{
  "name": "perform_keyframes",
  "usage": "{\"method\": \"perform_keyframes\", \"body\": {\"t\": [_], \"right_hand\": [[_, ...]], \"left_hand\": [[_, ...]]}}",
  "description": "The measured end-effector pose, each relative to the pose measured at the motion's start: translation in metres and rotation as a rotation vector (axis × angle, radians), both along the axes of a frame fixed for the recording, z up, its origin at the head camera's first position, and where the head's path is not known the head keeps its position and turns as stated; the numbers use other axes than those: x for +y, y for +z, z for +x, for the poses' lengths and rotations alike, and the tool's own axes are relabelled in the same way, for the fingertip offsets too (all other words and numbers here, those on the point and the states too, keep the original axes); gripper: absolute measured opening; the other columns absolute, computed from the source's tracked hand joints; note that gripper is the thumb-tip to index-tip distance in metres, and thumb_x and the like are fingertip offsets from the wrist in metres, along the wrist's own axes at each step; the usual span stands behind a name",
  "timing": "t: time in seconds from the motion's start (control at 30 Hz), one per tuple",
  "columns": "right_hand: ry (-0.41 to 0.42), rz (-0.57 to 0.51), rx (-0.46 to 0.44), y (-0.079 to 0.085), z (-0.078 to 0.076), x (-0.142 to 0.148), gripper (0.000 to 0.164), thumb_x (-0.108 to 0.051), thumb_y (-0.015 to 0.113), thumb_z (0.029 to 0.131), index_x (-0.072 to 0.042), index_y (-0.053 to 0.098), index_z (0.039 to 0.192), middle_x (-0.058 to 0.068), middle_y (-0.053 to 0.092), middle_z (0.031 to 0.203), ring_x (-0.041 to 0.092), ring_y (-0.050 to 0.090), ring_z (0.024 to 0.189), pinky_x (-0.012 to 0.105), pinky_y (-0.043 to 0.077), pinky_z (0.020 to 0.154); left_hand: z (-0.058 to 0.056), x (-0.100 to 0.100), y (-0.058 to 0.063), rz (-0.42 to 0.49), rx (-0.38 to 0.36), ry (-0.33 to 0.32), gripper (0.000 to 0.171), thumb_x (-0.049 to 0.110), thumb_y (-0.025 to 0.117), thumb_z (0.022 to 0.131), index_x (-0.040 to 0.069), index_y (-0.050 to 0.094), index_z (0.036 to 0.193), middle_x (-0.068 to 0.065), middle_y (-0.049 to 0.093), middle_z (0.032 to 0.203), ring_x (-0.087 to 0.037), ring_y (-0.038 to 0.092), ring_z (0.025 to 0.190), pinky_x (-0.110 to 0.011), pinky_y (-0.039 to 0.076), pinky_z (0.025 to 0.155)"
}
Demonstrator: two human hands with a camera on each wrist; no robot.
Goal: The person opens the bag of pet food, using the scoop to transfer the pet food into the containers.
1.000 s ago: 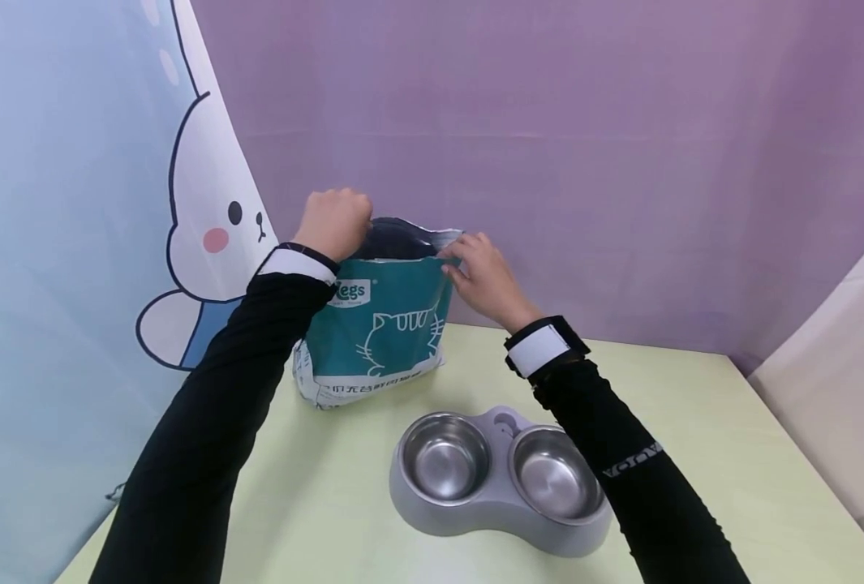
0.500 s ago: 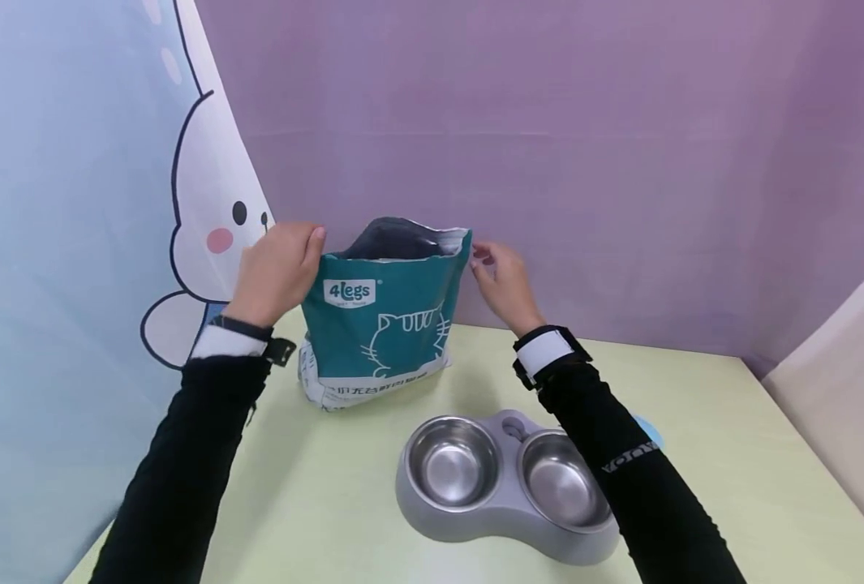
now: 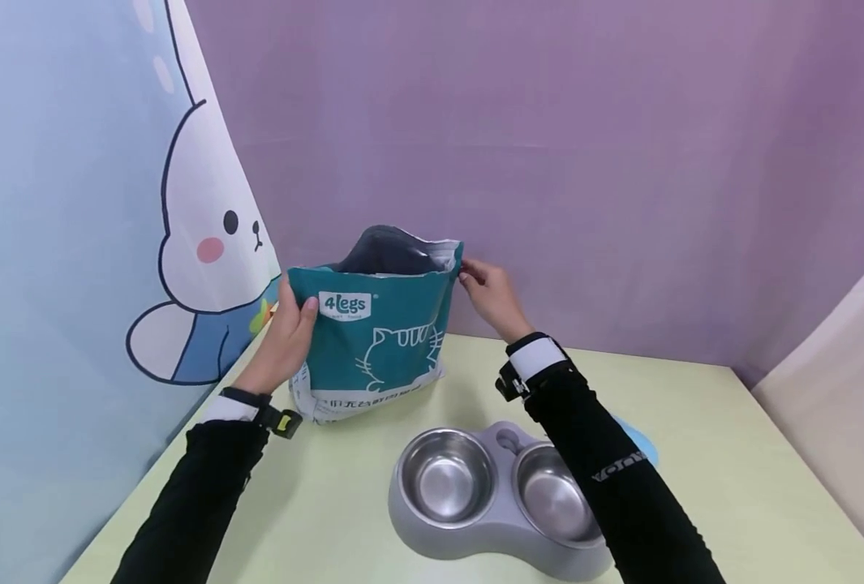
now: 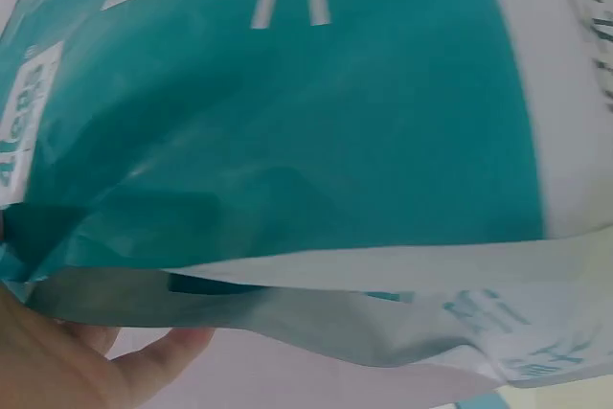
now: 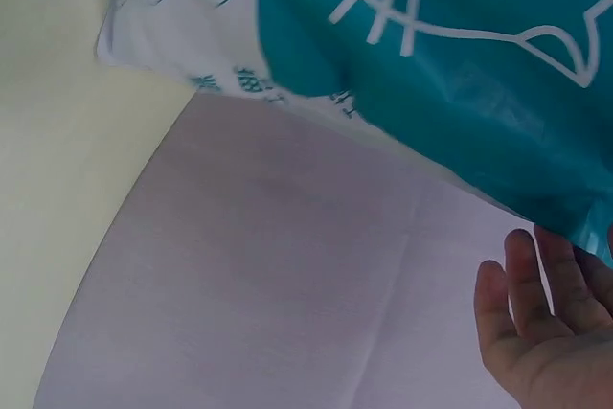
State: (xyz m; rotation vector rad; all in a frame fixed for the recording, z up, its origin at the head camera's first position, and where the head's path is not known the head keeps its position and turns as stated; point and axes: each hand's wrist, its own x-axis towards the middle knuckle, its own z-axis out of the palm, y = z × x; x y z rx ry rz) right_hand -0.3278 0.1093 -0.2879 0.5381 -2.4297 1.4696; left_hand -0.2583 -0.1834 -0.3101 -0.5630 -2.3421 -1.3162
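A teal and white cat food bag (image 3: 402,324) with a cat outline stands on the table, its top gaping and dark inside. My left hand (image 3: 280,345) grips its upper left edge, thumb on the front and fingers behind. At the opposite top corner, my right hand (image 3: 496,302) pinches the edge between thumb and fingers. The left wrist view shows the bag's folded side (image 4: 383,323) beside that hand. In the right wrist view, several fingertips (image 5: 522,256) lie at the bag's edge, the thumb out of sight.
In front of the bag sits a grey double feeder (image 3: 500,527) with two steel bowls; my right forearm covers part of the right one. A light blue object (image 3: 642,442) peeks out behind that forearm. Purple cloth (image 3: 585,162) hangs behind the table.
My left hand has left the bag's top, swung out left and lower, and now holds its left edge. My right hand came off the right corner briefly and now pinches it again.
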Motion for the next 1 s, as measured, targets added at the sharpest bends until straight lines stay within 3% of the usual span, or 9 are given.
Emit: {"method": "perform_keyframes", "body": {"t": [0.13,0.4,0.5,0.63,0.73,1.0], "right_hand": [[0.000,-0.007,-0.026,0.000,0.002,0.001,0.032,-0.015,0.045,0.095,-0.008,0.048,0.126,0.010,0.054,0.120,0.017,0.050,0.109,0.032,0.043,0.091],[-0.010,0.033,0.004,0.005,0.000,0.001,0.024,-0.019,0.050,0.093,-0.008,0.056,0.114,0.008,0.058,0.111,0.020,0.052,0.103,0.035,0.044,0.088],[-0.012,0.025,-0.006,0.004,0.001,0.000,0.022,-0.019,0.051,0.092,-0.009,0.057,0.111,0.007,0.058,0.108,0.020,0.052,0.101,0.035,0.045,0.086],[-0.015,0.018,-0.011,0.003,0.003,0.000,0.021,-0.019,0.051,0.093,-0.008,0.057,0.109,0.007,0.057,0.107,0.020,0.053,0.100,0.036,0.045,0.086],[-0.020,0.020,-0.007,0.003,0.003,-0.001,0.021,-0.019,0.051,0.093,-0.007,0.057,0.109,0.008,0.057,0.107,0.021,0.053,0.100,0.036,0.045,0.086],[-0.032,0.038,0.018,-0.001,0.003,0.003,0.020,-0.017,0.051,0.093,-0.005,0.057,0.107,0.010,0.058,0.105,0.023,0.053,0.100,0.036,0.044,0.087]], "left_hand": [[0.001,0.001,-0.007,-0.004,-0.003,-0.024,0.055,0.020,0.027,0.100,0.013,-0.012,0.139,-0.021,0.016,0.140,-0.037,0.020,0.126,-0.060,0.013,0.103],[0.006,-0.005,-0.001,-0.060,-0.017,-0.057,0.054,0.018,0.025,0.100,0.018,-0.011,0.140,-0.018,0.011,0.145,-0.035,0.015,0.131,-0.060,0.014,0.103],[0.018,-0.004,0.008,-0.079,-0.025,-0.079,0.052,0.011,0.023,0.100,0.012,-0.010,0.140,-0.022,0.010,0.144,-0.038,0.015,0.130,-0.061,0.014,0.102],[0.021,-0.005,0.008,-0.096,-0.033,-0.077,0.053,0.007,0.023,0.099,0.011,-0.010,0.140,-0.022,0.009,0.145,-0.038,0.014,0.131,-0.060,0.014,0.102],[0.012,-0.010,-0.001,-0.111,-0.022,-0.069,0.054,0.010,0.023,0.099,0.019,-0.010,0.141,-0.018,0.010,0.146,-0.035,0.015,0.131,-0.060,0.017,0.102],[0.010,-0.010,-0.002,-0.174,-0.023,-0.056,0.058,0.009,0.026,0.099,0.026,-0.010,0.140,-0.019,0.018,0.144,-0.035,0.021,0.129,-0.059,0.024,0.099]]}}
